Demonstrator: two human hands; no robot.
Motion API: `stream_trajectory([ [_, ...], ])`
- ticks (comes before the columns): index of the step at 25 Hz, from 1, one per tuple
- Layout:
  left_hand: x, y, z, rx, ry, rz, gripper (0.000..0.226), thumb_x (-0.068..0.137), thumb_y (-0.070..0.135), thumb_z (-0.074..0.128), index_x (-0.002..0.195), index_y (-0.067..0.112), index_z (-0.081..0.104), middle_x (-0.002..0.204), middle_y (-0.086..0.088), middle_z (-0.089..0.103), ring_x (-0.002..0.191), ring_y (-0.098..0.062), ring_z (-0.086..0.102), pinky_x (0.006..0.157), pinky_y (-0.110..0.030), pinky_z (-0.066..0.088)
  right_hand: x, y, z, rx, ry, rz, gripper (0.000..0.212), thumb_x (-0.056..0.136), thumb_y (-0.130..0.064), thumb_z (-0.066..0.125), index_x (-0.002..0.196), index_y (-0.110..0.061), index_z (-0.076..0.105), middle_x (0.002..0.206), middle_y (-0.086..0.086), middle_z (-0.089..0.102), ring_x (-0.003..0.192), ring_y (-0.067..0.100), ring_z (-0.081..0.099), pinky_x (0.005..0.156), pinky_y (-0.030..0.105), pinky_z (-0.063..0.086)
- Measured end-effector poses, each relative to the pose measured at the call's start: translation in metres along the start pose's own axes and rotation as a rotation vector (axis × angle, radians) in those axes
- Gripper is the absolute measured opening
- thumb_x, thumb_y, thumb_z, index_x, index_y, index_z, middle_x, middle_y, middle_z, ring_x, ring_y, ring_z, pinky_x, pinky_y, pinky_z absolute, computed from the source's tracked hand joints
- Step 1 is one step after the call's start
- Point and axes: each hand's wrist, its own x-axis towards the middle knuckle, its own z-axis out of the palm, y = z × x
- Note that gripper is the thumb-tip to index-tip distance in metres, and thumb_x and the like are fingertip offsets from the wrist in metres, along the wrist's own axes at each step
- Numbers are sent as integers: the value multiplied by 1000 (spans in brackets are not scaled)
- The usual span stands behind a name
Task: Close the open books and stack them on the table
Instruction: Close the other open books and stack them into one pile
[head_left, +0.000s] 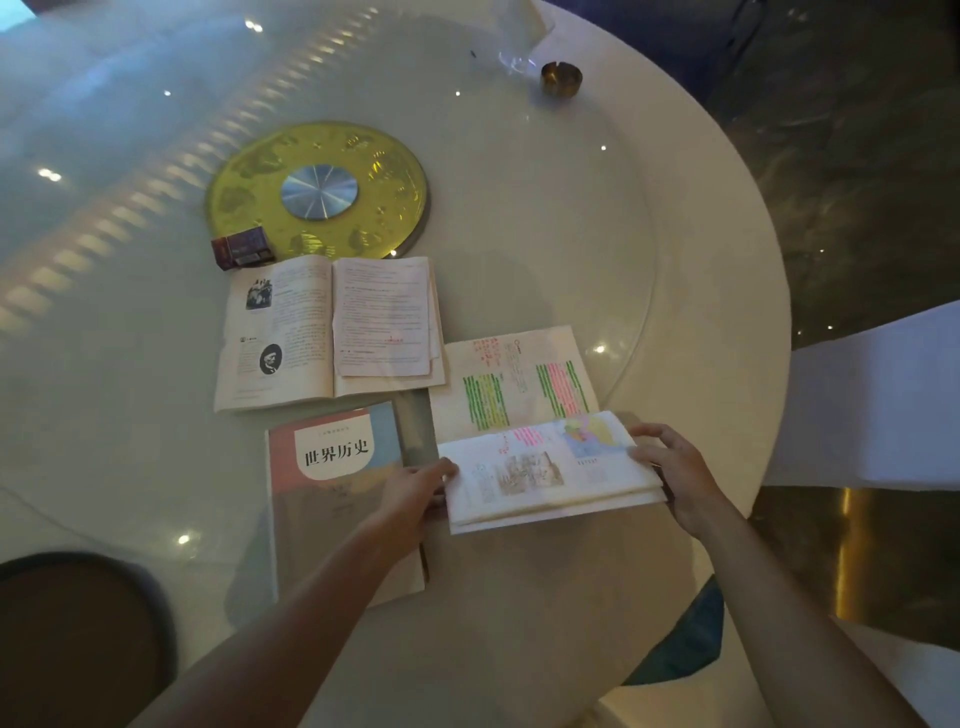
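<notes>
An open book with green and pink highlighter marks (511, 387) lies at the near right of the round table (727, 291). Its near half is lifted off the table between my hands. My left hand (415, 493) grips the left edge of that raised half and my right hand (675, 473) holds its right edge. A closed book with a pink and blue cover and black characters (332, 467) lies to the left, partly under my left wrist. Behind it a second open book (327, 332) lies flat with loose sheets on its right page.
A small dark red box (243, 248) sits by the gold disc (317, 189) at the table's middle. A brass ashtray (561, 78) and a glass stand at the far right. A dark round seat (72, 639) is at near left, and a white-covered chair (878, 400) at right.
</notes>
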Motion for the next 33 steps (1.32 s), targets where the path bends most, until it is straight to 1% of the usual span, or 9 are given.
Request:
stream_trajectory([
  [5,-11,15,-17,-184,-74,51,20,95,15,64,108,-1,64,89,-15,77,68,-18,76,56,-24,60,-19,-11,12,102,-85,-18,15,91,-1,59,97,-8,72,89,12,70,69,20,66,53,29,56],
  [9,-2,32,-9,-326,-93,64,46,103,43,47,124,4,59,118,-23,70,100,-31,73,70,-35,61,-2,-30,34,218,-96,14,23,97,-15,55,104,-1,71,99,21,77,85,32,77,74,38,66],
  [12,9,27,4,-298,-27,-4,46,105,41,43,128,3,55,123,-20,67,106,-32,69,77,-37,58,19,-36,45,202,-102,59,30,102,-24,51,117,-4,68,108,22,75,98,37,74,93,48,59],
  [17,19,-3,34,-125,57,-183,33,99,22,59,118,-5,57,102,-21,66,86,-32,70,75,-39,61,47,-52,73,-515,28,-158,28,96,-14,60,123,-5,59,102,11,62,93,29,65,86,42,55],
  [19,21,-12,45,-132,78,-216,36,96,19,63,117,-8,55,109,-25,66,93,-35,71,74,-39,62,66,-56,87,-945,107,-356,42,94,-22,64,131,-8,53,125,16,57,116,33,59,93,40,50],
  [21,22,-13,54,-191,77,-200,39,94,17,66,121,-8,53,118,-26,63,98,-35,70,76,-37,61,86,-54,98,-1206,-8,-451,64,98,-30,60,156,-14,38,159,13,41,146,33,40,114,46,40],
  [23,23,-12,57,-261,65,-178,46,93,16,67,130,-8,51,126,-28,60,104,-35,67,84,-37,60,99,-50,103,-1323,-98,-446,67,101,-35,53,162,-18,29,170,7,29,156,28,25,123,51,28],
  [29,24,-8,59,-323,15,-210,62,94,20,68,148,8,39,144,-25,50,133,-38,54,109,-44,47,86,-30,82,-1273,7,-399,49,96,-34,57,139,-13,51,143,15,52,132,35,48,111,48,40],
  [33,31,-10,55,-178,37,-151,43,92,21,70,129,2,61,119,-12,69,105,-20,65,76,-29,51,63,-9,58,-1050,59,-187,38,90,-33,64,120,-11,56,123,14,53,109,36,61,92,46,53],
])
